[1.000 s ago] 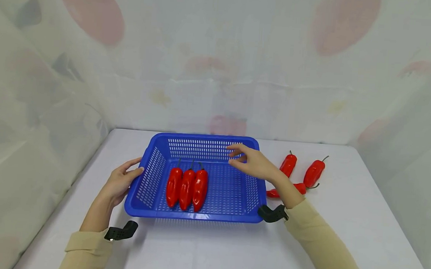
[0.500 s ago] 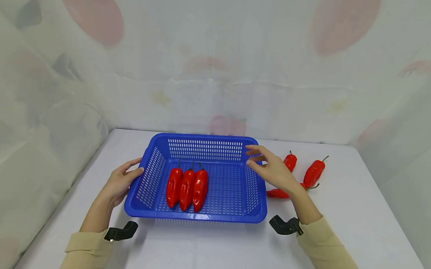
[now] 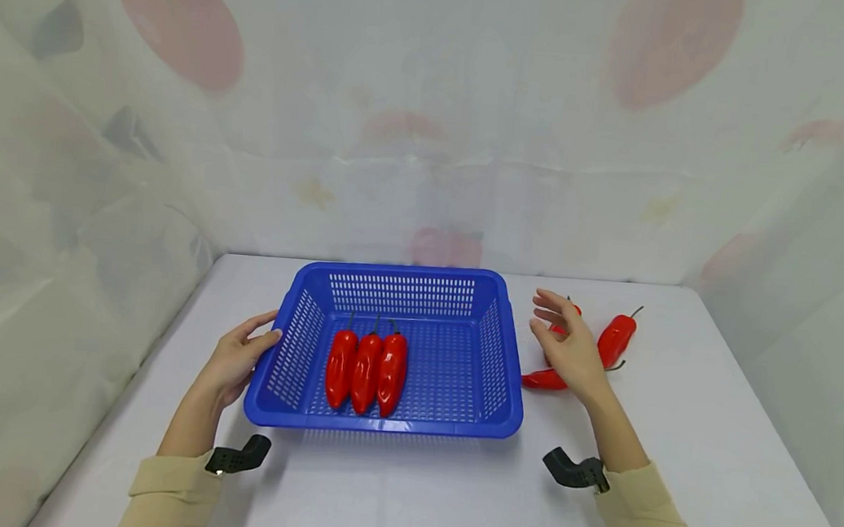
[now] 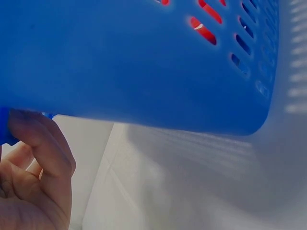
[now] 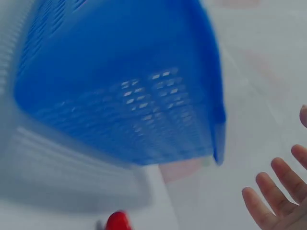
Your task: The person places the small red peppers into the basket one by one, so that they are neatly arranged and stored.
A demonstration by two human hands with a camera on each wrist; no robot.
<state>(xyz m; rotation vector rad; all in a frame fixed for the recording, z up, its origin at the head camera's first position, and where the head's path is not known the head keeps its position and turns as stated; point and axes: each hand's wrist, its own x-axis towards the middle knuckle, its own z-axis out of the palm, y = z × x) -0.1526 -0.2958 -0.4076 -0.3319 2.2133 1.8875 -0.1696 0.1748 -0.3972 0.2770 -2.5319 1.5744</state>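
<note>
A blue plastic basket [image 3: 410, 427] stands on the white table, with three glossy red peppers [image 3: 366, 372] lying side by side in its left half. My left hand [image 3: 234, 358] grips the left rim; in the left wrist view the fingers [image 4: 55, 148] curl over that edge. My right hand [image 3: 570, 349] is off the basket's right side, holding nothing, fingers spread and relaxed. Beneath and beside it lie three more red peppers: one partly covered by the hand, a lower one [image 3: 546, 379], and one farther right [image 3: 616, 336]. The right wrist view shows part of a pepper [image 5: 118, 221] below the basket.
A pale curtain with faded red blotches [image 3: 182, 22] hangs behind and at both sides of the table [image 3: 406, 491]. Black wrist cameras [image 3: 241, 455] sit on both forearms.
My right hand has moved right, from above the basket's inside to over the loose peppers beside it. The left hand, the basket and the peppers have stayed in place.
</note>
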